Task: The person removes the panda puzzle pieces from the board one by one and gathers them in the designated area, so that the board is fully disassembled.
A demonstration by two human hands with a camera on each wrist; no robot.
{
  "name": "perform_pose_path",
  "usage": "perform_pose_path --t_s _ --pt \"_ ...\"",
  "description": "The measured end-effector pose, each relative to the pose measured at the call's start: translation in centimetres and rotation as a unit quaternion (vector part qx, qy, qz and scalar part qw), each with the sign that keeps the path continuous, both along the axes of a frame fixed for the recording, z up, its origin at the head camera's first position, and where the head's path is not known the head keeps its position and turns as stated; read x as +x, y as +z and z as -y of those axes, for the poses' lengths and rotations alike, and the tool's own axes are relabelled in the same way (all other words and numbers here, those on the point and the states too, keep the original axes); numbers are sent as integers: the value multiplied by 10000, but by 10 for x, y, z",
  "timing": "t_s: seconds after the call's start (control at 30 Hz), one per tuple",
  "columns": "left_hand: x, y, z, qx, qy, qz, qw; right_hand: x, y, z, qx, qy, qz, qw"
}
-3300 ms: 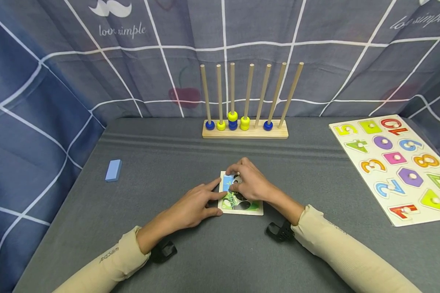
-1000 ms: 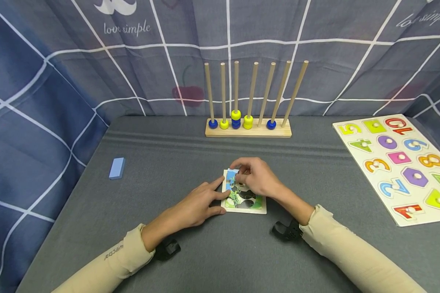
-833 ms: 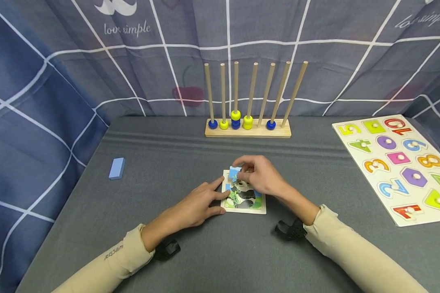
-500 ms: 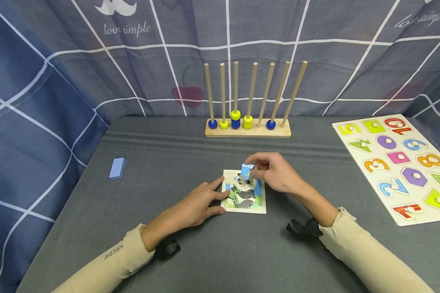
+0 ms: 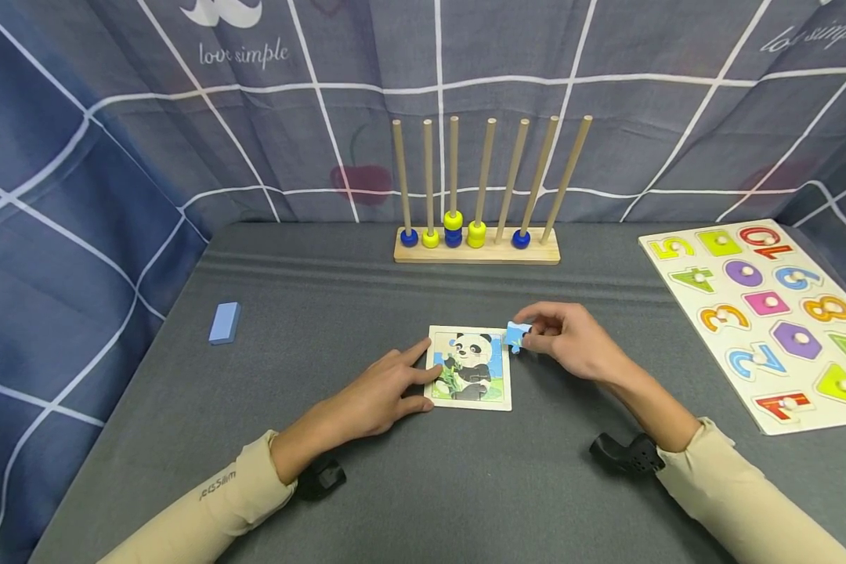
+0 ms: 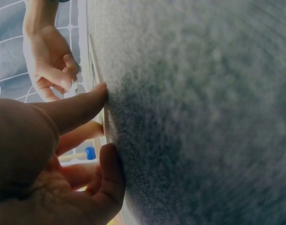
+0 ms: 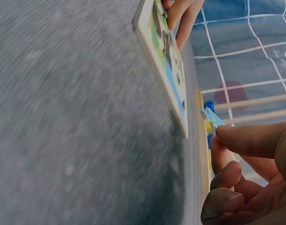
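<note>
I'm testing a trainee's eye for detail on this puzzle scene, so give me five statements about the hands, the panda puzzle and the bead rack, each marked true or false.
1. The right hand pinches a puzzle piece. True.
2. The left hand touches the panda puzzle. True.
3. The pinched puzzle piece is fitted into the panda puzzle. False: it is held in the right hand.
4. Two pegs of the bead rack are bare. True.
5. The bead rack stands nearer the person than the panda puzzle. False: it stands farther away.

Two hands [image 5: 366, 398]; one loose puzzle piece [image 5: 515, 334]; seven pegs [image 5: 486, 172].
</note>
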State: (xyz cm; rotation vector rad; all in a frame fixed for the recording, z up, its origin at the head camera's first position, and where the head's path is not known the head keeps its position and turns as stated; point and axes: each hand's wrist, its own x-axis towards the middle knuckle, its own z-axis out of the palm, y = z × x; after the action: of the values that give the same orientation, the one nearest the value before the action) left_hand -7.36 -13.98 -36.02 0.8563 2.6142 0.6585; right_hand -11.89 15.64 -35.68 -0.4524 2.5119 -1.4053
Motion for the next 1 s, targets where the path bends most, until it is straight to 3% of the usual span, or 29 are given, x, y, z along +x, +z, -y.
perform_pose_path --t_s 0.4,1.0 --pt "-1 1 0 -55 -60 -61 9999 2 -12 -11 283 -125 -282 9991" --pt "0 3 -1 -84 -85 61 9999 4 -13 -5 1092 -254 -609 9918"
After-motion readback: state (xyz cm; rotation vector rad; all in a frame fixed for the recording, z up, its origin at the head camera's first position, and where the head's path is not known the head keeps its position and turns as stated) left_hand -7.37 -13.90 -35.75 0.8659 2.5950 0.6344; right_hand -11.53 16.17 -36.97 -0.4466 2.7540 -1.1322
